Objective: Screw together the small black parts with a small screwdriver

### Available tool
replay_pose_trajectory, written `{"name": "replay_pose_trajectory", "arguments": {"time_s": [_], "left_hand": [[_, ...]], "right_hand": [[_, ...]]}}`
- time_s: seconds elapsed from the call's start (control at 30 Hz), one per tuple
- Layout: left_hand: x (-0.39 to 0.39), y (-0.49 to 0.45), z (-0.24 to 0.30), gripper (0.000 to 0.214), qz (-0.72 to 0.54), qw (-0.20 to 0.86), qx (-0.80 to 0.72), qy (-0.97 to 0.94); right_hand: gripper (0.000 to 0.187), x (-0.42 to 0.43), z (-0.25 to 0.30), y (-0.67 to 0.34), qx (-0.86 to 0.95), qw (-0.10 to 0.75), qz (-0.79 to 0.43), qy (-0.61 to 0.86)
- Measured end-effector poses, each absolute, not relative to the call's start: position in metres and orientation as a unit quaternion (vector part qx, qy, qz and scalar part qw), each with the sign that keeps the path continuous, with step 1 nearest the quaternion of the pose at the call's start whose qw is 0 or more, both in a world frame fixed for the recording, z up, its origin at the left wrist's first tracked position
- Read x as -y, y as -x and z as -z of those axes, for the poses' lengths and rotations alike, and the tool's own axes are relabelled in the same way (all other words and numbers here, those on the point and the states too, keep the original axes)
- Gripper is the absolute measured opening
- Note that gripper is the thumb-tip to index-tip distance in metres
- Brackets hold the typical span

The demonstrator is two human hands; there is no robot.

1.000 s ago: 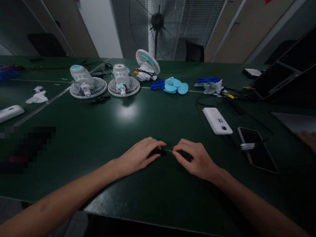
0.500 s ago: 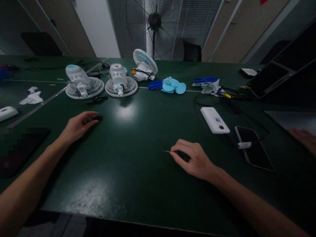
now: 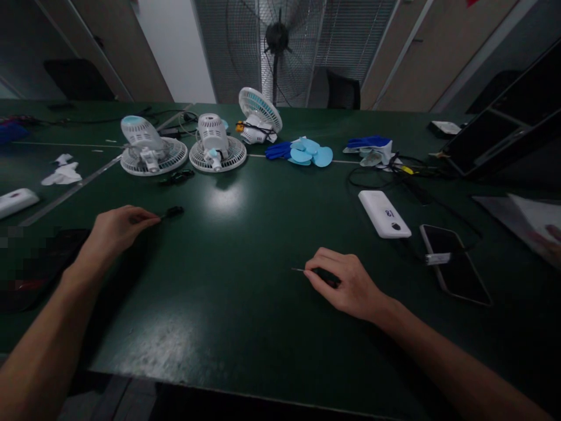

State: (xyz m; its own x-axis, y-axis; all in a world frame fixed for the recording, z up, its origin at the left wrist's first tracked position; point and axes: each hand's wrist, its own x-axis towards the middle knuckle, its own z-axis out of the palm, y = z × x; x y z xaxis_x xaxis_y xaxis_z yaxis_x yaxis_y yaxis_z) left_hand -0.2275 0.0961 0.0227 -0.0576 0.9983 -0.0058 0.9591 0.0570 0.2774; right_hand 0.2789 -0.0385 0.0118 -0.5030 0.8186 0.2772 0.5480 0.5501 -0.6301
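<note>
My right hand rests on the dark green table with a small screwdriver in its fingers. The dark handle lies under the palm, and the thin metal shaft points left. At the left, my left hand has thumb and fingertips pinched at the thin end of a small black object lying on the table. What kind of object it is I cannot make out. Beyond that hand is a dark tangled cable. Two white fan units lie grille-down behind it.
A third white fan, light-blue fan blades and blue-white gloves are at the back. On the right are a white power bank, a phone and another person's hand. A dark pad lies left.
My left hand has drawn back to the left, uncovering more of the black object, which stays about where it was. My right hand holds still. The other person's hand now has a white sheet by it.
</note>
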Motion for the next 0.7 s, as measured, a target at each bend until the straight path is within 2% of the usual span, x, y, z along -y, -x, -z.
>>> {"name": "replay_pose_trajectory", "arguments": {"time_s": [0.2, 0.33, 0.5, 0.7], "left_hand": [[-0.094, 0.222, -0.022, 0.035, -0.105, 0.067, -0.692, -0.711], [-0.087, 0.210, -0.024, 0.035, -0.184, 0.062, -0.731, -0.654], [-0.083, 0.198, -0.019, 0.033, -0.296, 0.042, -0.687, -0.662], [-0.089, 0.189, -0.011, 0.035, -0.293, 0.004, -0.597, -0.746]], "right_hand": [[0.015, 0.038, -0.011, -0.279, 0.837, 0.280, -0.235, 0.408], [0.014, 0.039, -0.012, -0.279, 0.836, 0.279, -0.235, 0.410], [0.015, 0.039, -0.012, -0.279, 0.836, 0.276, -0.234, 0.413], [0.016, 0.039, -0.010, -0.280, 0.838, 0.272, -0.224, 0.416]]}}
